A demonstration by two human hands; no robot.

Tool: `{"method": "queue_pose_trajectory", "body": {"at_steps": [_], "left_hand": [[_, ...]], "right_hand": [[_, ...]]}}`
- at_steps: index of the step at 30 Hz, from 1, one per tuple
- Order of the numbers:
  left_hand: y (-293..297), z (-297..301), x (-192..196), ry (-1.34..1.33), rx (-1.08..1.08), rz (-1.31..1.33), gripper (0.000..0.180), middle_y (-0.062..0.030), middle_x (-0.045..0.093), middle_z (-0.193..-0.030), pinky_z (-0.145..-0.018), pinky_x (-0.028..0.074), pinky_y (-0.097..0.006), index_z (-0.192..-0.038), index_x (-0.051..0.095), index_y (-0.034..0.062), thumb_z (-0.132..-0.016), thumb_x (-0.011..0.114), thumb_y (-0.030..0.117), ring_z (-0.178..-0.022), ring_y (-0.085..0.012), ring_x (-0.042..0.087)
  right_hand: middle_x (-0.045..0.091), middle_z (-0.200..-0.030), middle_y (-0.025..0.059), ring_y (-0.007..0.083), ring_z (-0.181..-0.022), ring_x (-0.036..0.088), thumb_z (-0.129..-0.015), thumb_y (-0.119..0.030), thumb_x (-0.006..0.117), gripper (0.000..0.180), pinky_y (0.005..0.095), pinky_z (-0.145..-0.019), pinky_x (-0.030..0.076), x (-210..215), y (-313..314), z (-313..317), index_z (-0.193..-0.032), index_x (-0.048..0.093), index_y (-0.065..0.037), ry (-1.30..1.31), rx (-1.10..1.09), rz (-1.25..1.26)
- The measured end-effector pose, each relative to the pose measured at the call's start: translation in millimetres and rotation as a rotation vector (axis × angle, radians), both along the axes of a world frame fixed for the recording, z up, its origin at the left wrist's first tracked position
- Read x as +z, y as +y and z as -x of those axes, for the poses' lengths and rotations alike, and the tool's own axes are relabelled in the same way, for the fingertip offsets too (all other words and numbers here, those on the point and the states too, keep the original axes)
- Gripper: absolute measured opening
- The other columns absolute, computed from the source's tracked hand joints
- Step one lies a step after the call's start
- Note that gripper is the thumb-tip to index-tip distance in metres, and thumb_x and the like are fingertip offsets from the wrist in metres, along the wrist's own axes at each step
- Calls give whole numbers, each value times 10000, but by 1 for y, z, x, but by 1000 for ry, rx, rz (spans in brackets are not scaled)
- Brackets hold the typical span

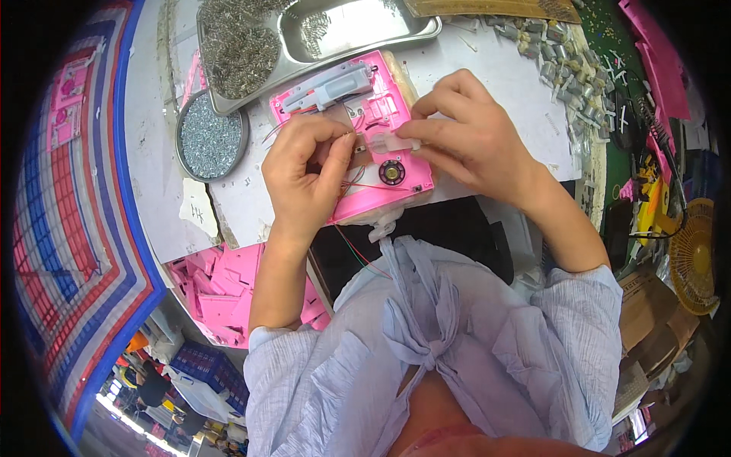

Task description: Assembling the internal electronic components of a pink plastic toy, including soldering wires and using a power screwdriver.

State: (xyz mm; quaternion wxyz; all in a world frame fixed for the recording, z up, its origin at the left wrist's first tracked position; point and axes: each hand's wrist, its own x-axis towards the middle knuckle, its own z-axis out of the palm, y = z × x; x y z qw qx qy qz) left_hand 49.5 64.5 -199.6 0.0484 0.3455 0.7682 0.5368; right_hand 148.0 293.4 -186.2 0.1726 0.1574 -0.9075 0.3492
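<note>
A pink plastic housing [365, 204] lies on the table before me, with a grey cylindrical part [327, 93], a small round black speaker [391, 173] and thin red and black wires [364, 185] in it. My left hand [308, 164] is over the housing's left side, thumb and forefinger pinched at a small part beside its middle; what they hold is mostly hidden. From the right, my right hand [472, 133] pinches a translucent plastic piece [383, 142] over the housing's middle, close to the left fingertips.
A round dish of small metal screws [212, 137] stands left. Behind are a metal tray of springs [240, 57] and a smaller metal tray [365, 32]. Many small motors [563, 68] lie at far right. Pink plastic parts [221, 293] are piled lower left.
</note>
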Motion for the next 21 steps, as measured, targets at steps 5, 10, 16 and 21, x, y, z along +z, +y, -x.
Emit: {"method": "queue_pose_trajectory", "body": {"at_steps": [5,10,16,21], "left_hand": [[1,-2,-1,-8,30,58,57,-70,669,-891,-699,459,-251,-903,683,-4,-868,723,-23,-772,-136,590],[2,-4,-4,-4,48,47,55,-70,663,-882,-697,456,-250,-889,674,-2,-867,722,-19,-769,-137,592],[-1,-4,-7,15,47,18,57,-72,654,-878,-702,460,-252,-886,668,-4,-868,721,-17,-774,-147,599],[3,-5,-7,-2,64,-14,62,-60,642,-844,-601,424,-247,-879,680,9,-853,730,-17,-653,-112,519]], "right_hand": [[639,-936,38,272,-900,565,-778,-121,789,238,374,-793,497,-9,6,18,-1010,737,-108,24,113,56],[618,-872,40,227,-851,546,-779,-99,803,282,344,-758,451,-30,10,15,-1056,756,-83,-86,117,259],[603,-856,36,213,-815,542,-781,-103,809,304,337,-727,443,-38,7,16,-1079,759,-79,-78,138,321],[609,-867,52,238,-827,561,-760,-97,805,282,357,-722,467,-22,-2,20,-1037,749,-83,-22,136,73]]}}
